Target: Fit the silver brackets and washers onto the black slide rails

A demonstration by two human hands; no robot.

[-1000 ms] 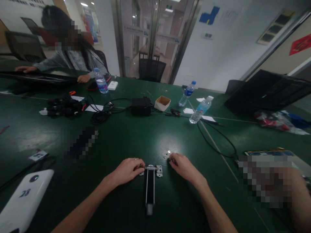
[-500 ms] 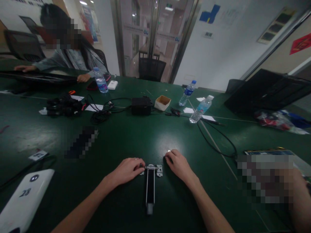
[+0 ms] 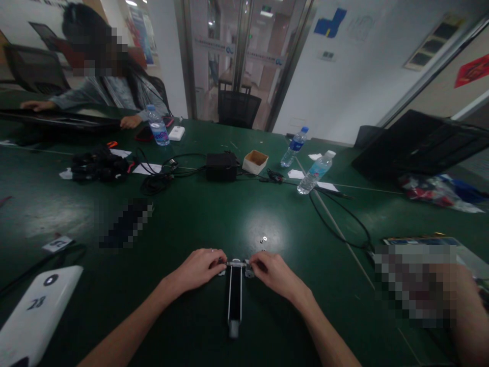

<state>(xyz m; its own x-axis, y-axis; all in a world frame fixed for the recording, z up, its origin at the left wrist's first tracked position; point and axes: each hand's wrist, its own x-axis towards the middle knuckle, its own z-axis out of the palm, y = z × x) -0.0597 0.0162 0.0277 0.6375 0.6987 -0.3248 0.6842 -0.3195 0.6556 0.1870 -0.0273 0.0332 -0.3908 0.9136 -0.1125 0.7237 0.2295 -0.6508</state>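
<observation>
A narrow dark bar with pale metal edges [image 3: 235, 295] lies lengthwise on the green table in front of me. Across its far end runs a metal crosspiece with a small bracket plate [image 3: 249, 273] on the right. My left hand [image 3: 204, 267] is closed at the crosspiece's left end, fingertips pinching the bracket there. At the right plate my right hand [image 3: 273, 270] has thumb and forefinger pressed together; whether a tiny part is between them is hidden. Just beyond the right hand lie several small metal pieces like washers or nuts [image 3: 265, 238].
Two water bottles [image 3: 316, 172] [image 3: 295, 148], an open small box [image 3: 255, 162] and a black adapter [image 3: 221, 166] stand farther back, among cables. A white device marked 28 [image 3: 38, 311] lies at left. Another person's arm [image 3: 468, 311] works at right; a person [image 3: 110, 94] sits across.
My right hand has moved left and nearer to me, from the small metal pieces to the right bracket plate, uncovering the pieces. My left hand stays in place.
</observation>
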